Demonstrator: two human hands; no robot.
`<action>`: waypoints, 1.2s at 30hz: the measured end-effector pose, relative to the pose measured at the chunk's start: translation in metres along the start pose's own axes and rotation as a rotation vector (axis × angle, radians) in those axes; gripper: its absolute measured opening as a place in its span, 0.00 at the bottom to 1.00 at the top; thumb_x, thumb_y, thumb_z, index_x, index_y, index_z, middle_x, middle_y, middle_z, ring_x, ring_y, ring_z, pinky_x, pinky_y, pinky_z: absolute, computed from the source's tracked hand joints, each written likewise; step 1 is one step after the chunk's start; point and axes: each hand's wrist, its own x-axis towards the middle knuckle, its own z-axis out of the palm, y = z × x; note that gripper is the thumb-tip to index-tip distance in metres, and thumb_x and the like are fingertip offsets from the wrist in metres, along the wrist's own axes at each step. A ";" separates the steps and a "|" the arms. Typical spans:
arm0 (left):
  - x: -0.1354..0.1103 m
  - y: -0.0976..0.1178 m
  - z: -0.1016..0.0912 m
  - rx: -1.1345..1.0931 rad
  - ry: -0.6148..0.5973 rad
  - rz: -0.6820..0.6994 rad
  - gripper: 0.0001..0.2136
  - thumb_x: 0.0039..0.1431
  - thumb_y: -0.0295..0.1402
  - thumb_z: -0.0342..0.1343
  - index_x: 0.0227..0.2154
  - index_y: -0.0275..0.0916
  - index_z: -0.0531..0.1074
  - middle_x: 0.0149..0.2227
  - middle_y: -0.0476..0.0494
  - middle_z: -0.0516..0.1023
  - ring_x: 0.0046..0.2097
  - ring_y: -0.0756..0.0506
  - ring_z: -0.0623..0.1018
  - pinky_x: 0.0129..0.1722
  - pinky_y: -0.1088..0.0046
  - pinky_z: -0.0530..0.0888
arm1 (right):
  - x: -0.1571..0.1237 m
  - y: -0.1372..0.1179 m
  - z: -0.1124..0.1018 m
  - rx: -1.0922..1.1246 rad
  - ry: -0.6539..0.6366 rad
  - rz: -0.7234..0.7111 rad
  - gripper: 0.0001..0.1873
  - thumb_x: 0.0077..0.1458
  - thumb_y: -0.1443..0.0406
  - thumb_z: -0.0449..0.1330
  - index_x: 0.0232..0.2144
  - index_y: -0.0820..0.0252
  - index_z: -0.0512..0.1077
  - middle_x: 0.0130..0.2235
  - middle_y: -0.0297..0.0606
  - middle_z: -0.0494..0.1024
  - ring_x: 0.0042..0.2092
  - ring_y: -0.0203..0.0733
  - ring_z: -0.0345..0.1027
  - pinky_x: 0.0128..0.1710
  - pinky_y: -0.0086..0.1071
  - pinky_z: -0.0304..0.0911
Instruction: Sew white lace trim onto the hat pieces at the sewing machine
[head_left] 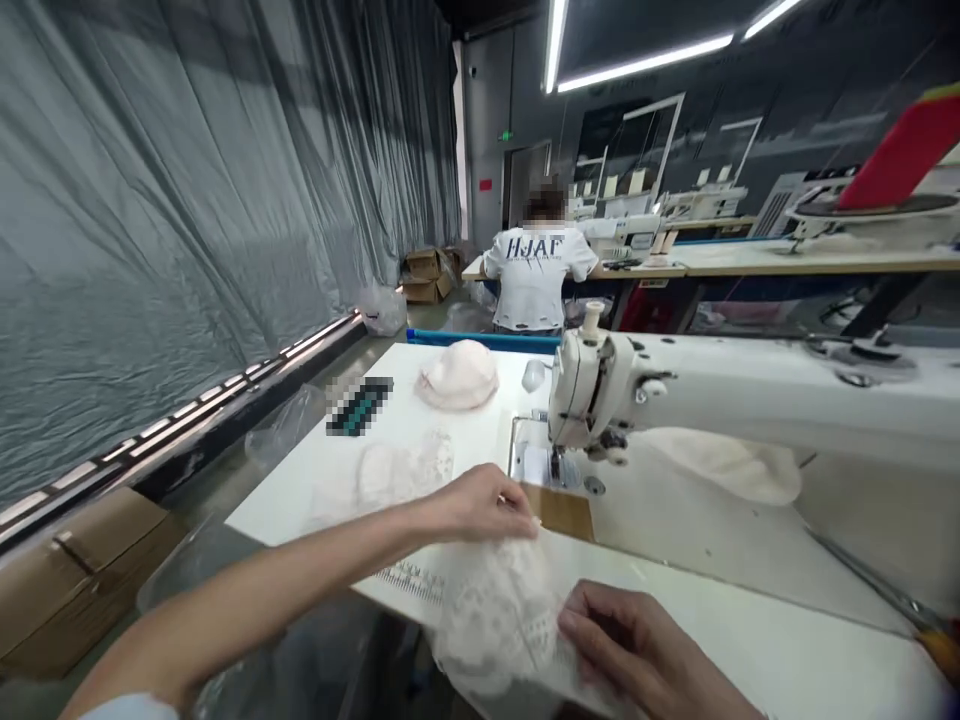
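A sheer white piece of lace fabric (487,610) hangs over the front edge of the sewing table. My left hand (480,505) pinches its upper edge between thumb and fingers, just in front of the sewing machine's needle area. Lower down, my right hand (622,630) has its thumb and fingertips closed on the lace's right side. The white sewing machine (600,390) stands to the right, its presser foot over the metal needle plate (529,462). More pale lace pieces (405,470) lie flat on the table, behind my left forearm.
A padded pale cup (459,375) rests near the table's back. A pixelated dark item (360,406) lies at the left edge. Scissors (877,580) are at the right. Ahead, a person in a white shirt (536,270) sits at another table. Cardboard boxes (75,570) stand on the floor.
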 end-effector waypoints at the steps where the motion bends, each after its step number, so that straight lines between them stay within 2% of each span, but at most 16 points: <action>1: 0.020 -0.001 -0.008 0.037 -0.005 0.004 0.09 0.49 0.34 0.58 0.26 0.32 0.76 0.25 0.47 0.74 0.28 0.50 0.70 0.26 0.78 0.64 | 0.009 0.006 -0.012 -0.164 0.086 -0.041 0.22 0.59 0.51 0.50 0.20 0.58 0.62 0.20 0.33 0.68 0.23 0.35 0.59 0.23 0.27 0.52; 3: 0.056 -0.005 -0.016 0.097 -0.026 0.004 0.07 0.46 0.32 0.60 0.23 0.32 0.76 0.25 0.46 0.74 0.30 0.49 0.72 0.26 0.78 0.64 | 0.020 0.020 -0.033 -0.444 0.271 -0.142 0.17 0.62 0.57 0.48 0.25 0.57 0.66 0.23 0.34 0.71 0.24 0.37 0.64 0.23 0.28 0.55; 5: 0.081 -0.011 -0.015 0.138 -0.074 0.001 0.05 0.46 0.31 0.60 0.23 0.33 0.76 0.25 0.47 0.75 0.30 0.49 0.72 0.26 0.79 0.65 | 0.027 0.029 -0.049 -0.635 0.365 -0.291 0.12 0.63 0.63 0.45 0.36 0.55 0.68 0.31 0.36 0.75 0.27 0.37 0.68 0.24 0.27 0.59; 8: 0.098 -0.015 -0.008 0.199 -0.125 -0.001 0.04 0.47 0.31 0.60 0.25 0.34 0.76 0.26 0.49 0.75 0.31 0.51 0.73 0.26 0.81 0.64 | 0.038 0.033 -0.062 -0.825 0.351 -0.584 0.17 0.62 0.71 0.42 0.46 0.53 0.66 0.41 0.40 0.75 0.35 0.37 0.71 0.27 0.25 0.63; 10: 0.102 -0.013 -0.005 0.250 -0.141 -0.004 0.04 0.47 0.31 0.60 0.26 0.35 0.76 0.27 0.50 0.76 0.31 0.51 0.72 0.26 0.81 0.64 | 0.049 0.033 -0.066 -0.901 0.357 -0.710 0.18 0.62 0.72 0.42 0.45 0.54 0.68 0.41 0.40 0.75 0.36 0.38 0.70 0.29 0.27 0.64; 12: 0.103 -0.009 -0.005 0.307 -0.153 -0.005 0.04 0.48 0.32 0.61 0.27 0.36 0.76 0.27 0.52 0.76 0.31 0.52 0.72 0.27 0.82 0.64 | 0.058 0.034 -0.068 -0.955 0.356 -0.767 0.19 0.62 0.73 0.41 0.43 0.57 0.70 0.39 0.41 0.76 0.33 0.38 0.69 0.29 0.29 0.64; 15: 0.108 -0.004 -0.009 0.402 -0.166 0.008 0.04 0.50 0.33 0.61 0.27 0.39 0.76 0.27 0.54 0.76 0.31 0.52 0.73 0.28 0.81 0.63 | 0.065 0.041 -0.070 -1.020 0.314 -0.822 0.21 0.61 0.74 0.39 0.44 0.61 0.70 0.41 0.43 0.77 0.33 0.40 0.70 0.29 0.31 0.63; 18: 0.114 -0.005 -0.014 0.515 -0.135 0.030 0.06 0.47 0.35 0.64 0.25 0.40 0.74 0.27 0.54 0.75 0.31 0.51 0.73 0.29 0.79 0.64 | 0.066 0.052 -0.068 -1.028 0.295 -0.811 0.21 0.62 0.73 0.40 0.46 0.61 0.70 0.45 0.43 0.77 0.40 0.42 0.70 0.34 0.32 0.63; 20: 0.113 -0.010 -0.014 0.601 -0.053 0.031 0.07 0.48 0.35 0.64 0.24 0.38 0.73 0.28 0.52 0.75 0.32 0.49 0.73 0.31 0.75 0.64 | 0.066 0.060 -0.063 -1.004 0.331 -0.785 0.22 0.63 0.73 0.39 0.47 0.60 0.70 0.45 0.42 0.77 0.44 0.42 0.70 0.36 0.33 0.62; 22: 0.104 -0.017 -0.007 0.673 0.061 0.032 0.04 0.54 0.30 0.59 0.27 0.36 0.72 0.33 0.46 0.75 0.36 0.46 0.72 0.36 0.70 0.65 | 0.068 0.067 -0.056 -0.962 0.428 -0.792 0.24 0.65 0.70 0.36 0.45 0.60 0.71 0.44 0.42 0.77 0.44 0.43 0.69 0.35 0.33 0.61; 24: 0.089 -0.025 0.007 0.747 0.172 0.096 0.05 0.58 0.23 0.51 0.33 0.36 0.71 0.41 0.41 0.73 0.43 0.43 0.71 0.41 0.65 0.65 | 0.069 0.069 -0.050 -0.925 0.514 -0.809 0.26 0.66 0.66 0.34 0.44 0.60 0.72 0.42 0.43 0.78 0.44 0.44 0.70 0.34 0.34 0.61; 26: 0.074 -0.029 0.022 0.910 0.304 0.353 0.07 0.58 0.22 0.50 0.38 0.37 0.69 0.44 0.42 0.71 0.46 0.43 0.69 0.44 0.63 0.65 | 0.068 0.066 -0.047 -0.926 0.519 -0.805 0.27 0.66 0.63 0.34 0.44 0.61 0.73 0.42 0.44 0.78 0.43 0.43 0.71 0.33 0.33 0.61; 28: 0.064 -0.029 0.032 0.980 0.296 0.446 0.04 0.58 0.23 0.51 0.33 0.37 0.69 0.38 0.45 0.72 0.40 0.46 0.71 0.42 0.64 0.66 | 0.066 0.060 -0.049 -0.982 0.460 -0.768 0.24 0.66 0.64 0.37 0.44 0.62 0.73 0.43 0.44 0.78 0.42 0.43 0.72 0.33 0.32 0.62; 30: 0.062 -0.027 0.034 1.010 0.243 0.411 0.04 0.57 0.24 0.52 0.28 0.36 0.68 0.34 0.47 0.71 0.35 0.47 0.71 0.39 0.66 0.67 | 0.063 0.055 -0.052 -1.044 0.401 -0.743 0.20 0.66 0.67 0.41 0.44 0.62 0.73 0.44 0.43 0.79 0.42 0.42 0.73 0.33 0.31 0.62; 32: 0.065 -0.026 0.029 1.004 0.195 0.381 0.05 0.56 0.25 0.53 0.26 0.36 0.67 0.33 0.47 0.71 0.34 0.48 0.71 0.39 0.66 0.67 | 0.061 0.052 -0.057 -1.074 0.377 -0.733 0.18 0.65 0.68 0.43 0.44 0.62 0.73 0.44 0.41 0.79 0.42 0.42 0.73 0.34 0.32 0.63; 36: 0.080 -0.028 0.011 0.927 0.135 0.437 0.07 0.57 0.27 0.54 0.24 0.35 0.67 0.36 0.46 0.72 0.37 0.49 0.73 0.47 0.67 0.66 | 0.063 0.051 -0.064 -1.125 0.394 -0.721 0.18 0.65 0.64 0.45 0.45 0.63 0.72 0.46 0.39 0.79 0.41 0.41 0.74 0.34 0.33 0.65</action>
